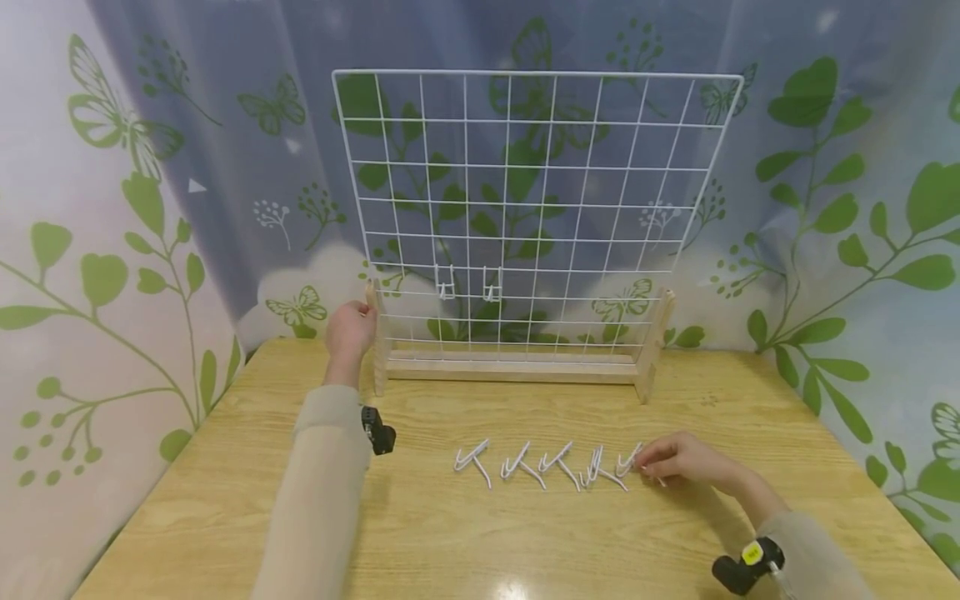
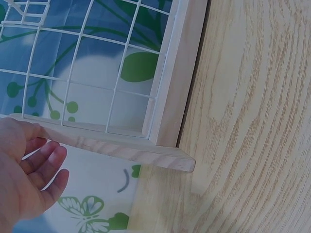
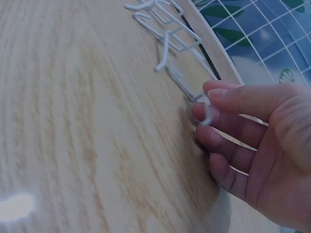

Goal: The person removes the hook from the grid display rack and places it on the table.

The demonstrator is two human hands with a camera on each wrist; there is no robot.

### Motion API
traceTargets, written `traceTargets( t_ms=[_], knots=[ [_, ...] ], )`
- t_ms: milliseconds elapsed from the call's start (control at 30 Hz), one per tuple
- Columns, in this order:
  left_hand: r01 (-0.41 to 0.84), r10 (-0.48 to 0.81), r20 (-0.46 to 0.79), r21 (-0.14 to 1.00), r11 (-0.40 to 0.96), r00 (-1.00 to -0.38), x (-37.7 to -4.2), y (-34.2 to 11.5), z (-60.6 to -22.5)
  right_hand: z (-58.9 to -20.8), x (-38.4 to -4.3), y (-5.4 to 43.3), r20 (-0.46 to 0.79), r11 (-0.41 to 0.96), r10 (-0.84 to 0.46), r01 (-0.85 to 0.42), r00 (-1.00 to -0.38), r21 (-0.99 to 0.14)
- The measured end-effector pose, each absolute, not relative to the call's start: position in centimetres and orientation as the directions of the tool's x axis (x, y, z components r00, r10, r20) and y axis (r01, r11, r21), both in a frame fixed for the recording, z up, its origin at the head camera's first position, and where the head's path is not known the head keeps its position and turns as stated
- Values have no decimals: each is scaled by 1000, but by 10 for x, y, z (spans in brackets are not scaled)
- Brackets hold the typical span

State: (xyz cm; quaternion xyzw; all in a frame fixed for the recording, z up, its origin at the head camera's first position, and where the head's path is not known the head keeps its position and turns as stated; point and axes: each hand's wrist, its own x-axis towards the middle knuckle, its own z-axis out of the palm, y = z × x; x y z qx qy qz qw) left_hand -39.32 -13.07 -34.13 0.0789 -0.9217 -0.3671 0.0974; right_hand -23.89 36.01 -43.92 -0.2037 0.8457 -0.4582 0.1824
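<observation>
Grid [image 1: 506, 202] upright: left hand [image 1: 351, 332] pinches wooden post [image 1: 377, 350] at its left, right hand [image 1: 686, 460] pinches rightmost hook [image 3: 182, 86] in front. Best brace post, ease hook clear of neighbouring hooks [image 1: 558, 457].

1. A printed curtain [image 1: 300, 42] stands behind everything, hanging in soft folds; it is muted blue at 12 o'clock and paler toward 9 and 3.
2. Its print shows a green butterfly [image 1: 123, 125] at 10 o'clock and a large green leaf [image 1: 806, 96] at 2.
3. A yellowish wooden table [image 1: 442, 542] with visible grain spreads below, toward 6.
4. A bright light reflection [image 1: 512, 591] glares on the tabletop at 6.
</observation>
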Motion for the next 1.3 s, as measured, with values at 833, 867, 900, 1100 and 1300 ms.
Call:
traceTargets(
  t_ms=[833, 867, 900, 1100, 1300],
  knots=[
    [-73, -206, 108, 700, 710, -973, -391, -134, -341, -394, -262, 348, -71, 554, -403, -181, -912, -813],
    [-71, -203, 107, 701, 710, -973, -391, -134, -341, -392, -263, 346, -62, 551, -406, -190, -912, -812],
    [-71, -204, 106, 704, 706, -973, -391, -134, -341, -389, -265, 344, -55, 552, -404, -195, -913, -811],
    [-63, -199, 113, 703, 708, -973, -393, -133, -342, -373, -278, 329, 9, 563, -390, -246, -921, -789],
    [-61, -205, 123, 702, 710, -971, -395, -133, -343, -354, -290, 310, 55, 531, -359, -252, -932, -809]
  ],
)
